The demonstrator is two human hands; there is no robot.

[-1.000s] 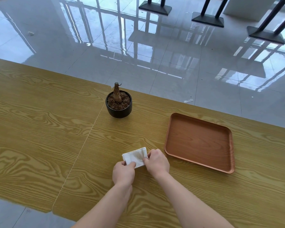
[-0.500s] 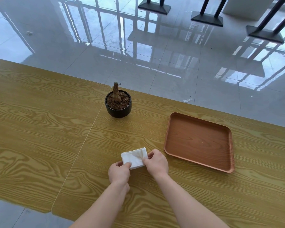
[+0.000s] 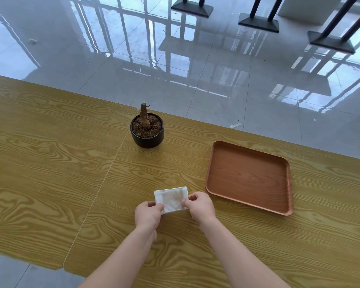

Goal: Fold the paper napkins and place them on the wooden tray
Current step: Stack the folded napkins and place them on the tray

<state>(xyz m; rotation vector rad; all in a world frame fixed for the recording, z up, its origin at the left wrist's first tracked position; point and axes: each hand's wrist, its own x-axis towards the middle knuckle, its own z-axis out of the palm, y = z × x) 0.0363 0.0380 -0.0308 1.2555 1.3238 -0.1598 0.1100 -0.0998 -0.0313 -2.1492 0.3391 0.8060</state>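
The napkin [image 3: 171,199] is a small white rectangle, already folded down, lying to the left of the tray [image 3: 248,177] and just short of its near-left corner, apart from it with a strip of bare table [image 3: 50,163] between. Its long axis runs left to right, pointing roughly at the tray's left rim. Both hands hold it. The left hand [image 3: 148,215] pinches the near-left corner, fingers curled, on the side farthest from the tray. The right hand [image 3: 200,205] pinches the right short edge between thumb and fingertips and sits between napkin and tray, so it is clearly the nearer hand. Whether the napkin lies flat on the table or is lifted a little off it cannot be told from this view. The tray holds nothing yet. A pot [image 3: 147,132] stands well to the tray's left and farther from the person than the napkin, out of the path. Folding looks done or close to it, so the likely move is a short carry rightward and slightly away, over the tray's left rim. The right hand could lead, with the napkin's long axis kept as it is. The napkin is soft and thin, so it may sag or open if one pinch lets go early.
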